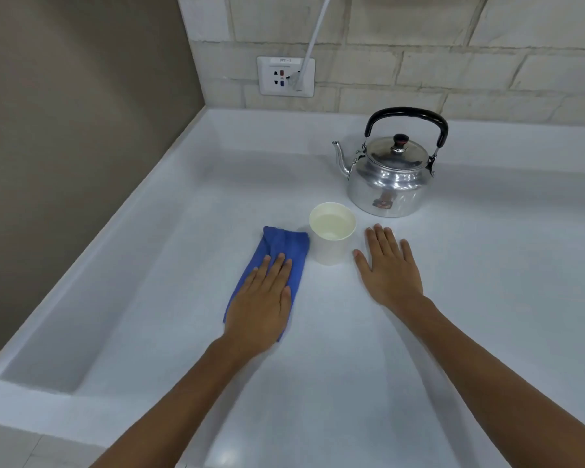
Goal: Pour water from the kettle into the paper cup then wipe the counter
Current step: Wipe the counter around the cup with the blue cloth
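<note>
A shiny metal kettle with a black handle stands upright on the white counter, spout pointing left. In front of it a white paper cup holds water. A folded blue cloth lies just left of the cup. My left hand presses flat on the cloth's near half, fingers together and extended. My right hand rests flat on the counter right of the cup, fingers spread, holding nothing and not touching the cup.
A raised white ledge runs along the counter's left side against a brown wall. A wall socket with a white plug and cable sits on the brick backsplash behind. The counter's front edge is near the bottom left.
</note>
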A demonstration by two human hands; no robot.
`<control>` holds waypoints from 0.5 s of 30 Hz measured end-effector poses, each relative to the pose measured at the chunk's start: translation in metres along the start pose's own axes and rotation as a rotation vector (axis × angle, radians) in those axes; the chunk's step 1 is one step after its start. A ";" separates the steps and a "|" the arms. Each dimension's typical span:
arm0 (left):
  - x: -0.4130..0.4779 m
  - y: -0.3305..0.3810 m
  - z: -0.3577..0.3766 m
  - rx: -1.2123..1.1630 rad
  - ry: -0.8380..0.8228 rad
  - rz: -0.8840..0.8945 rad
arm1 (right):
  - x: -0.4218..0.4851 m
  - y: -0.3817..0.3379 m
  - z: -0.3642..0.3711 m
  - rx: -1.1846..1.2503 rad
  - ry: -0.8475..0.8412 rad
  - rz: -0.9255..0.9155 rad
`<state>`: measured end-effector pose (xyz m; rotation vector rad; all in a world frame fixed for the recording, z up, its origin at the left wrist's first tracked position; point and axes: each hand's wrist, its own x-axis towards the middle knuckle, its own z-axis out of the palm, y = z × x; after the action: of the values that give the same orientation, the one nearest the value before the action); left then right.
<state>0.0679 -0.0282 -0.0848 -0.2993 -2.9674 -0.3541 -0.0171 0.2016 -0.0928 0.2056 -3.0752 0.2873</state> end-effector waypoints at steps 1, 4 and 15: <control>-0.016 -0.002 -0.005 -0.004 0.012 0.026 | 0.000 0.000 0.000 0.000 -0.003 0.001; -0.024 -0.015 -0.014 -0.008 0.001 -0.037 | -0.001 -0.001 0.000 0.007 -0.012 0.008; -0.034 0.051 -0.009 0.012 -0.032 -0.140 | -0.002 -0.002 -0.001 0.000 -0.011 0.012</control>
<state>0.1131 0.0123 -0.0708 -0.0971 -3.0292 -0.3501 -0.0151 0.2000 -0.0915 0.1891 -3.0883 0.2877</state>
